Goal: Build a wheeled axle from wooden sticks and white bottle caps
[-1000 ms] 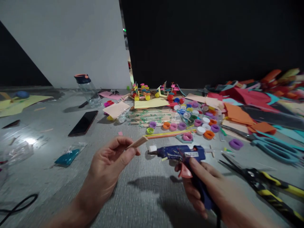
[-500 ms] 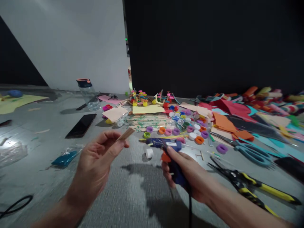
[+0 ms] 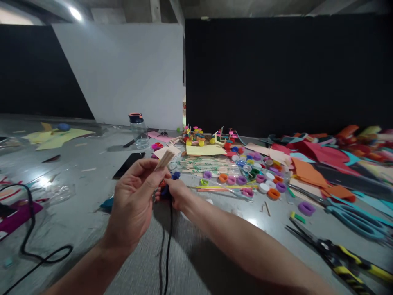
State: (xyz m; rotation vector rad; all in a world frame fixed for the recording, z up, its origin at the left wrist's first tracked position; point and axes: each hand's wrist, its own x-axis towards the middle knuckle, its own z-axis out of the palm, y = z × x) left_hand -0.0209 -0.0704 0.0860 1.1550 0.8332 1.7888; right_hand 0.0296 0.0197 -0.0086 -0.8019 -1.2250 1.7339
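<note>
My left hand [image 3: 135,200] is raised over the grey table, its thumb and fingers pinched on a flat wooden stick [image 3: 164,159] that points up and to the right. Just behind it, my right hand [image 3: 177,193] is stretched forward and wrapped round the blue glue gun [image 3: 172,180], of which only the tip and a bit of the body show. The gun's black cable [image 3: 167,241] runs back toward me between my forearms. My left hand hides most of the gun.
Coloured bottle caps [image 3: 245,178], a pack of wooden sticks [image 3: 205,164], paper sheets [image 3: 310,170], blue scissors [image 3: 353,215] and yellow-handled pliers [image 3: 346,256] lie to the right. A black phone [image 3: 129,164] and a jar [image 3: 138,131] stand ahead on the left. A black cord [image 3: 33,229] loops at left.
My right hand has carried the glue gun left and forward, behind my left hand. My left hand rose with the stick. The view tilted up and swung left.
</note>
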